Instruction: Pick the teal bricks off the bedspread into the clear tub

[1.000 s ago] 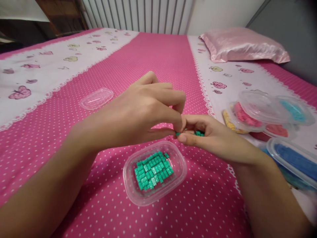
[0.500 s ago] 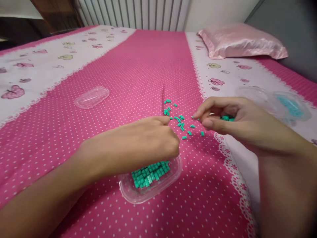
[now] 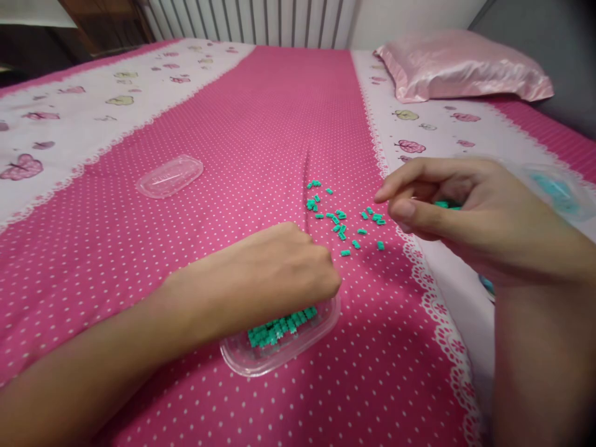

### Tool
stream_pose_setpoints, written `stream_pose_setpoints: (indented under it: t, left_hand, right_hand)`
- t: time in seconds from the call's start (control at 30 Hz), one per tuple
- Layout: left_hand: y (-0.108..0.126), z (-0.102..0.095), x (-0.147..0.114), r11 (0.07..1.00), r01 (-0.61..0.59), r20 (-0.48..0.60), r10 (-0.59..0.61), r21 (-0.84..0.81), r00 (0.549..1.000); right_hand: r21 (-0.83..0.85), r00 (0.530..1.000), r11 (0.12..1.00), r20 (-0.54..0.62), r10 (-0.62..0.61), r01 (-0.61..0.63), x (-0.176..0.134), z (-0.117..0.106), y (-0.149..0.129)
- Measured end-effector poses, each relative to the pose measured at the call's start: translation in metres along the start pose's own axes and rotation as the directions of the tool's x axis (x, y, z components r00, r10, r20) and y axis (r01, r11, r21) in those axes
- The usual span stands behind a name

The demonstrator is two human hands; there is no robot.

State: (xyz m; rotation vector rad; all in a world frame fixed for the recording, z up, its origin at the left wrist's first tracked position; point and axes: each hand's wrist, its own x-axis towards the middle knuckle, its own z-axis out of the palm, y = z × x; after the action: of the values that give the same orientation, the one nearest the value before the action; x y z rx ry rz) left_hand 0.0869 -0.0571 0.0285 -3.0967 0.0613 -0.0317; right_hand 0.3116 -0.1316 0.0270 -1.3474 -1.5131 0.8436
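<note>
My left hand (image 3: 284, 267) is closed, its knuckles up and fingertips hidden beneath, over the near side of a clear plastic box (image 3: 261, 369). Small green toy bricks (image 3: 279, 329) lie packed in rows inside that box, partly covered by my wrist. My right hand (image 3: 442, 198) hovers to the right, fingers curled, with thumb and index fingertips close together. Several green bricks (image 3: 447, 205) show in the curl of its palm. Loose green bricks (image 3: 339, 230) are scattered on the pink bedsheet (image 3: 261, 161) between and beyond both hands.
A clear lid (image 3: 171, 176) lies on the sheet at left. Another clear container with light-blue pieces (image 3: 554, 189) sits at right, partly behind my right hand. A pink satin pillow (image 3: 460, 65) rests at the far right, and a slatted headboard (image 3: 251, 23) stands at the back.
My right hand has lifted away to the right from the loose bricks, uncovering several of them. My left hand has shifted slightly down and right, its index finger now tucked in over the box.
</note>
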Motion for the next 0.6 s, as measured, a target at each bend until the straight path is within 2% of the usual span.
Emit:
stream_pose_setpoints:
  t: [0.37,0.6]
  left_hand:
    - [-0.0005,0.0046,0.0040,1.000,0.004,0.092,-0.002,-0.023,0.996]
    - [-0.0041,-0.0004,0.0012,0.999,0.019,0.080,-0.016,-0.034,0.997]
  right_hand:
    - [-0.073,0.999,0.997,0.048,-0.012,0.015,0.0022,0.0043,-0.0002]
    - [-0.107,0.998,0.994,0.060,-0.010,0.016,0.0034,0.0023,0.0008]
